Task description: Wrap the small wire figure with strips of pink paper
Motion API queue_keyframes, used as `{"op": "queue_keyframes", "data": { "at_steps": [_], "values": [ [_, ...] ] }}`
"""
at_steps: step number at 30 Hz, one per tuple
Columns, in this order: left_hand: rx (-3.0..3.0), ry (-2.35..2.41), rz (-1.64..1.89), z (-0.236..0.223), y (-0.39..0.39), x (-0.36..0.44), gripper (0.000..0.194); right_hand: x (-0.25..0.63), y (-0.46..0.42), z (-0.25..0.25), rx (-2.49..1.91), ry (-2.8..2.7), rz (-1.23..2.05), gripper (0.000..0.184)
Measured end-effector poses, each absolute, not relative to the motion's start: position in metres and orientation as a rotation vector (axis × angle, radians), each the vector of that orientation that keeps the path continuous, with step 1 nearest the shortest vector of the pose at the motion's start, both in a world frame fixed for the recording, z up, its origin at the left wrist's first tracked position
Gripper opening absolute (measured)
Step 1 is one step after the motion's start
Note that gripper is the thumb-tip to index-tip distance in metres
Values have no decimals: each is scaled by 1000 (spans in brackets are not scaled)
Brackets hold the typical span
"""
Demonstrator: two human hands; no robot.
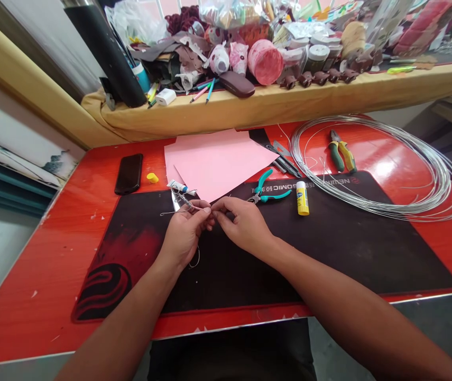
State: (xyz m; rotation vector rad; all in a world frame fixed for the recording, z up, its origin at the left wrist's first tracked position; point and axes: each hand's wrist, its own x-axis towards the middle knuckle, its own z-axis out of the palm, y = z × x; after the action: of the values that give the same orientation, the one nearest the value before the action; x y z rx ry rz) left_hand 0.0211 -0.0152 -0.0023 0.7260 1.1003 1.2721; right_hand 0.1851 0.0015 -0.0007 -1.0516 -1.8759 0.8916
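Both hands meet above the black desk mat (321, 254). My left hand (186, 233) is closed around a twisted wire figure (182, 202), whose thin loops stick out to the left and hang below the palm. With thumb and fingertips pinched together, my right hand (241, 219) touches the left fingertips and grips what looks like an end of that wire; the fingers partly hide it. Just behind the hands lie pink paper sheets (218, 164) and a small white-and-blue tube (182, 187). Teal-handled pliers (271, 193) rest right of my right hand.
A yellow glue stick (302, 198) stands on the mat. To the right are a large wire coil (420, 143) and green-yellow pliers (340, 153). Cutters (283, 159) lie by the paper. A phone (129, 173) and yellow cap (152, 178) are at left. A crowded shelf (281, 95) runs behind.
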Motion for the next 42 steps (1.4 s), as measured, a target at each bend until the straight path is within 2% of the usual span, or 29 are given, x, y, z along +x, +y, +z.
{"op": "queue_keyframes", "data": {
  "at_steps": [9, 15, 22, 25, 30, 38, 42],
  "values": [
    [700, 1104, 1313, -2, -15, 21, 28, 184, 0, 0, -1039, -1794, 993, 15],
    [772, 1109, 1381, -1, -14, 18, 25, 186, 7, 0, -994, -1614, 1214, 10],
    [1010, 1173, 1411, 0, -18, 18, 21, 184, 8, -1, -937, -1470, 1493, 18],
    [1173, 1226, 1390, 0, -21, 18, 17, 183, 8, -2, -941, -1471, 1531, 24],
    [1276, 1275, 1362, -1, -23, 20, 14, 183, 9, -6, -933, -1435, 1557, 15],
    [1104, 1174, 1425, -8, -20, 20, 17, 183, 12, -11, -880, -1350, 1662, 24],
    [1063, 1163, 1431, -7, -19, 20, 18, 182, 12, -12, -871, -1332, 1694, 22]
  ]
}}
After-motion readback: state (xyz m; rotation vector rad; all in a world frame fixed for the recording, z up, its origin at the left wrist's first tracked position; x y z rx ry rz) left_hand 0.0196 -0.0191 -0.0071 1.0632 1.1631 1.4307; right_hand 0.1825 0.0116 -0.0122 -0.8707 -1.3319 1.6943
